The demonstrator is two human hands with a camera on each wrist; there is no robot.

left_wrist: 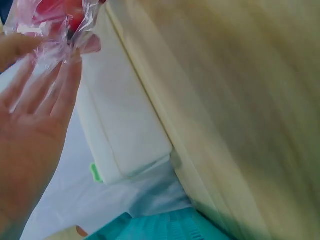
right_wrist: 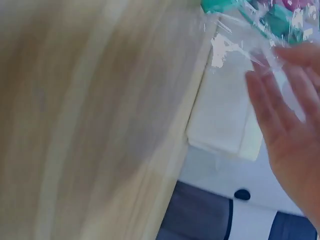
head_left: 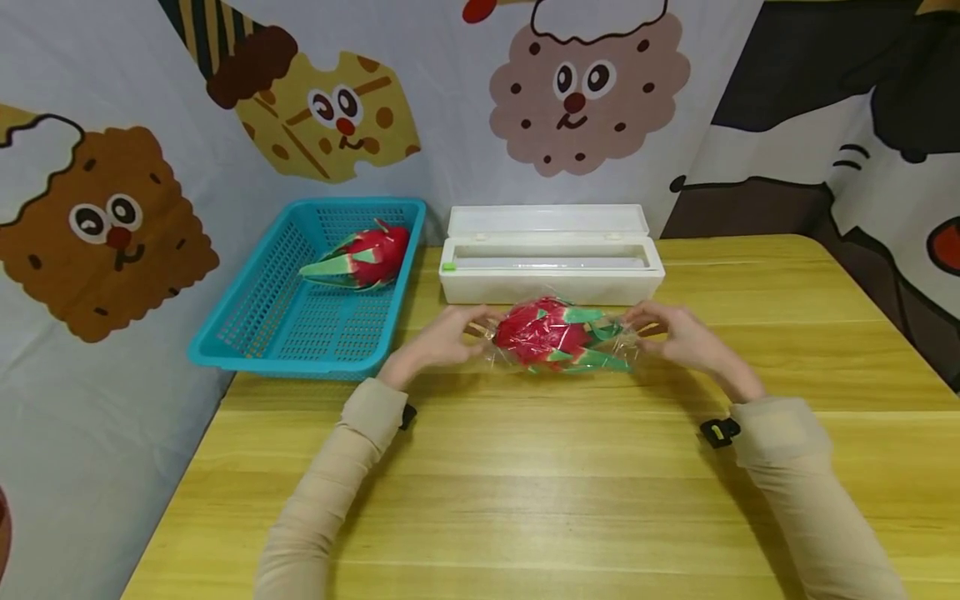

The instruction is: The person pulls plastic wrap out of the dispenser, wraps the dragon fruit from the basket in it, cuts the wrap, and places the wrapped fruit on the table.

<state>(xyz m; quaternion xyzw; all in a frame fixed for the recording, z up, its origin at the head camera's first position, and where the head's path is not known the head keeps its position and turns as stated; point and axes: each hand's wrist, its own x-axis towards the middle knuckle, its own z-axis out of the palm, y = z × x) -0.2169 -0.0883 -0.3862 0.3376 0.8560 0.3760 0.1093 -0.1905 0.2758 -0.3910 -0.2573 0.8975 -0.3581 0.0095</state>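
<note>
A red dragon fruit (head_left: 542,335) with green scales is wrapped in clear plastic film (right_wrist: 230,42), its green tips towards the right. Between my two hands it is held over the table, just in front of a white wrap dispenser (head_left: 553,289). My left hand (head_left: 448,340) pinches the gathered film (left_wrist: 55,52) at the fruit's red end, thumb on one side and fingers on the other. At the green-tipped end, my right hand (head_left: 684,340) pinches the loose film between thumb and fingers.
A turquoise plastic basket (head_left: 300,367) stands at the left with a second, unwrapped dragon fruit (head_left: 378,254) inside. The dispenser's lid (head_left: 547,219) is raised, with a pale roll in the box. A cartoon-printed cloth (head_left: 457,100) hangs behind the wooden table (head_left: 540,500).
</note>
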